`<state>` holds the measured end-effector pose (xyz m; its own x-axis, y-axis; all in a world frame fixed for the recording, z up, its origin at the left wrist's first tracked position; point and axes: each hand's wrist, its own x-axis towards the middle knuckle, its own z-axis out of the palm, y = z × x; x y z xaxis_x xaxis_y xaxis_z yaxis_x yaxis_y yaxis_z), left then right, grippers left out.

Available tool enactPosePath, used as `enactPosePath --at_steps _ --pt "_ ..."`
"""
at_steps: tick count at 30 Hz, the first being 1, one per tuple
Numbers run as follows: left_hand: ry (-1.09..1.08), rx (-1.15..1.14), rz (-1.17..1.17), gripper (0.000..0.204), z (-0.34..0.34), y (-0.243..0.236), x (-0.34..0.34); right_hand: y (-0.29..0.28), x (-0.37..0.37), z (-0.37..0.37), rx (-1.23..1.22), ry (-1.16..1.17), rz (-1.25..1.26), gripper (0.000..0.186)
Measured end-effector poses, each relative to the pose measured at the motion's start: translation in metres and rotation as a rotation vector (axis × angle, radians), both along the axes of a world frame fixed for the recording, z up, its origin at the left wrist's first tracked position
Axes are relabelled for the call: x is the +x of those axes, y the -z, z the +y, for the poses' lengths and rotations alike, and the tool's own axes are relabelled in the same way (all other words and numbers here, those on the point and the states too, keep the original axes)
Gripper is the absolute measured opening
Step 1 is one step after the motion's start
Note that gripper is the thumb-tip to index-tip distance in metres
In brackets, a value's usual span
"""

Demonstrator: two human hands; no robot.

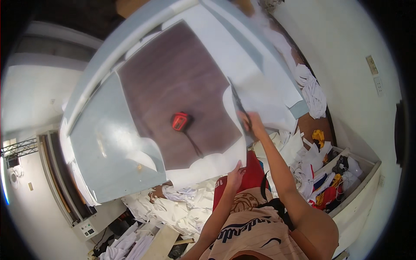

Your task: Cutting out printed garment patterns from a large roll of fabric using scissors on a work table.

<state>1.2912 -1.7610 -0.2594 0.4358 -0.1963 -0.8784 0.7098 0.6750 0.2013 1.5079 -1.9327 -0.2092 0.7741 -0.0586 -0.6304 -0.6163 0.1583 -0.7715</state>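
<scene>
My right hand (pixel 252 123) is closed on the handles of a pair of long dark scissors (pixel 236 99), whose blades point away from me along the right edge of a brown, garment-shaped panel (pixel 173 73). The panel lies on the table, bordered by a white sheet (pixel 206 167); whether paper or cloth I cannot tell. At the near right corner of that sheet, my left hand (pixel 236 175) pinches its edge. On the panel rests a red and black tape measure (pixel 180 122) with a dark wrist strap trailing toward me.
The grey-blue table (pixel 108 147) has a rounded look in this view. White scraps (pixel 186 208) pile on the floor before me. To the right stands a bin of coloured cloth (pixel 331 186). A long roller machine (pixel 60 173) is at the left, a wall (pixel 346 78) at the right.
</scene>
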Motion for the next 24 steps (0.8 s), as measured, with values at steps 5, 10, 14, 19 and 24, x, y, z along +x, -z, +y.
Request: enactPosePath --at_steps 5,10,14,19,24 --pt "-0.031 0.021 -0.019 0.031 0.004 -0.009 0.006 0.009 0.010 -0.004 -0.042 -0.075 -0.005 0.050" --pt "-0.067 0.033 -0.047 0.028 0.007 -0.001 0.005 0.009 0.021 0.012 -0.093 -0.047 -0.043 0.054" --pt "-0.034 0.054 -0.032 0.029 0.001 0.003 0.008 0.015 0.049 0.007 -0.143 -0.083 -0.058 0.051" --pt "0.515 0.609 -0.423 0.031 0.014 0.035 -0.005 0.009 0.094 0.017 -0.119 -0.167 0.016 0.050" --pt "0.260 0.253 -0.035 0.039 -0.004 0.010 0.031 0.029 0.106 0.002 -0.162 -0.137 0.066 0.049"
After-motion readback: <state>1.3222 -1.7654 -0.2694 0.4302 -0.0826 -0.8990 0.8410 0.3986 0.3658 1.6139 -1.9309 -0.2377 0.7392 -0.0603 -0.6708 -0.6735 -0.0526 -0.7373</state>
